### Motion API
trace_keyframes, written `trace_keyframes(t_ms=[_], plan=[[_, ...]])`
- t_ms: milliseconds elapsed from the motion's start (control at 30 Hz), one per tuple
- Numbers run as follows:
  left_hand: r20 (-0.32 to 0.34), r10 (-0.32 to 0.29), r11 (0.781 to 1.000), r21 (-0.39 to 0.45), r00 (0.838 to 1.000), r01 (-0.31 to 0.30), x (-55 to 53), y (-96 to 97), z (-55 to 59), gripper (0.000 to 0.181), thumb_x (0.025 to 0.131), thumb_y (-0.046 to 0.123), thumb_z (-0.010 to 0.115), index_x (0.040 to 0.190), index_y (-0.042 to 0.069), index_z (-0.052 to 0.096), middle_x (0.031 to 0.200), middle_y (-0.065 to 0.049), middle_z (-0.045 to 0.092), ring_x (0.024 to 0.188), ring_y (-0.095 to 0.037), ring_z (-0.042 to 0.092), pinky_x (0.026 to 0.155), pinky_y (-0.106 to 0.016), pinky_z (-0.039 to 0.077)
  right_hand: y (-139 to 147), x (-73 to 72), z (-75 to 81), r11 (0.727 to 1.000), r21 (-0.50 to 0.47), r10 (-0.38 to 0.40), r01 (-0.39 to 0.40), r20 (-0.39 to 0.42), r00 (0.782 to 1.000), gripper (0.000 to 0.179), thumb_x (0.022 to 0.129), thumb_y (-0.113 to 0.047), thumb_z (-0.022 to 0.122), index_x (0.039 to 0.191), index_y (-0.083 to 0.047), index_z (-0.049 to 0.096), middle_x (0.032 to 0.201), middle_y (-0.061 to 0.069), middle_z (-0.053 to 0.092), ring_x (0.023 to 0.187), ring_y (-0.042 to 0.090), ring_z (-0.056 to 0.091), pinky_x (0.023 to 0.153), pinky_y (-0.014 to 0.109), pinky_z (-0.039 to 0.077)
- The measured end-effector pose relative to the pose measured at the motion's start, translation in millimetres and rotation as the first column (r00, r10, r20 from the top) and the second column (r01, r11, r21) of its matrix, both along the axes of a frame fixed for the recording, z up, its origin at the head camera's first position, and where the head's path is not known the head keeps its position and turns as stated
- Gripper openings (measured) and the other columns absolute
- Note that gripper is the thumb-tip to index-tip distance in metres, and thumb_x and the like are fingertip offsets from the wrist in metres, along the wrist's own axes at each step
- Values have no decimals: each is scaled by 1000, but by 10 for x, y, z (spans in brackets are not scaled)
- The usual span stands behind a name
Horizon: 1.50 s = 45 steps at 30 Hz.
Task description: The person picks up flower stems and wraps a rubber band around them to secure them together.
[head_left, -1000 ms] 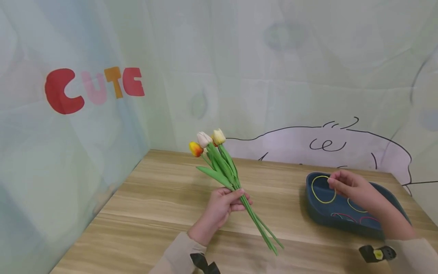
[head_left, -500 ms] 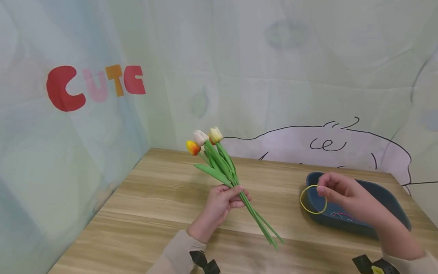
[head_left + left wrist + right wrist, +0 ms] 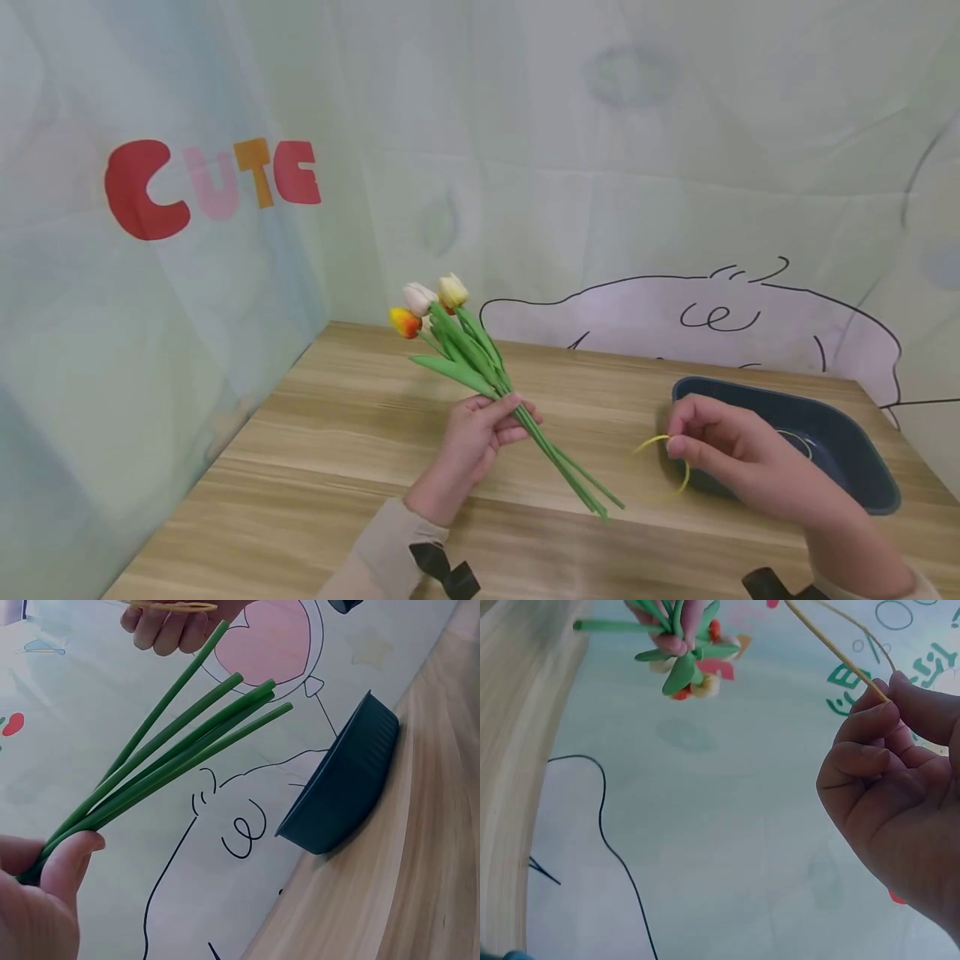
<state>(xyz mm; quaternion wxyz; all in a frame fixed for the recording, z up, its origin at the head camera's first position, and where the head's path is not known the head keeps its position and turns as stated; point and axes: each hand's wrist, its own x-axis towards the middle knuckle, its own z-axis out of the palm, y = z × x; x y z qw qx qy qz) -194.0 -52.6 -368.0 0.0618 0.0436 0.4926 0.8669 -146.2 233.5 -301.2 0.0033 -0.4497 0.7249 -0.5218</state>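
Note:
My left hand (image 3: 480, 442) grips a bunch of tulips (image 3: 468, 354) by the green stems, thumb across them. The blooms, white, cream and orange-yellow, point up and left in the head view. Several bare stem ends (image 3: 195, 742) fan out past the thumb in the left wrist view. Thumb and index finger of my right hand (image 3: 750, 458) pinch a yellow rubber band (image 3: 686, 477), which hangs as a loop in front of the tray's left end. The same band (image 3: 840, 652) shows between the fingertips in the right wrist view, apart from the tulips.
A dark blue tray (image 3: 862, 467) stands at the table's right, partly behind my right hand, with a band (image 3: 797, 442) visible inside. The wooden table (image 3: 315, 467) meets a printed cloth backdrop (image 3: 525, 208) behind and at the left.
My right hand has moved left and nearer, bringing the yellow rubber band out from over the tray. The tulips in my left hand have shifted slightly left and up.

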Motion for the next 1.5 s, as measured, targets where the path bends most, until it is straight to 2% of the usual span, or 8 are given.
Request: trace_keyframes(t_ms=[67,367,600,1000,1267,1500], plan=[[4,15,1000,8,1000,-15,1,-7,18,20,96,-3,51,84,4,64,73,-4,71,73,-16,72,74,-28,62,-45,19,11,1000,-2,25,-25,-8,1000,30,86,23,50,99,-3,53,83,4,50,69,15,49,48,29,41],[14,52,997,47,999,-53,7,-31,65,23,96,-4,50,81,4,66,74,-6,71,74,-18,73,73,-27,62,-244,146,64,998,58,9,-8,-29,1000,32,88,19,53,96,-12,53,81,2,47,63,15,45,48,27,43],[11,57,997,49,998,-58,25,-46,91,20,97,-1,52,83,4,65,76,-7,72,76,-17,72,74,-28,62,-352,149,32,998,56,12,-13,5,1000,30,88,16,55,96,-13,54,80,3,49,65,14,47,49,27,45],[6,3,998,55,1000,-3,109,-37,151,17,95,0,55,84,4,67,77,-7,72,76,-17,73,73,-25,62,-457,106,-4,999,41,15,-14,-4,1000,30,88,16,55,94,-13,55,76,4,50,62,14,46,47,26,45],[11,-18,999,51,1000,17,148,7,159,17,95,0,55,83,5,66,75,-6,71,75,-17,72,73,-26,62,-474,92,-18,998,56,-7,5,30,1000,29,89,15,55,94,-13,54,75,5,48,60,16,44,46,28,44],[4,-75,996,43,997,75,189,43,165,16,96,1,54,85,6,64,76,-4,71,74,-16,72,75,-27,62,-493,69,-24,999,51,-8,6,28,1000,29,89,15,54,95,-13,55,74,6,48,61,15,45,46,29,43]])
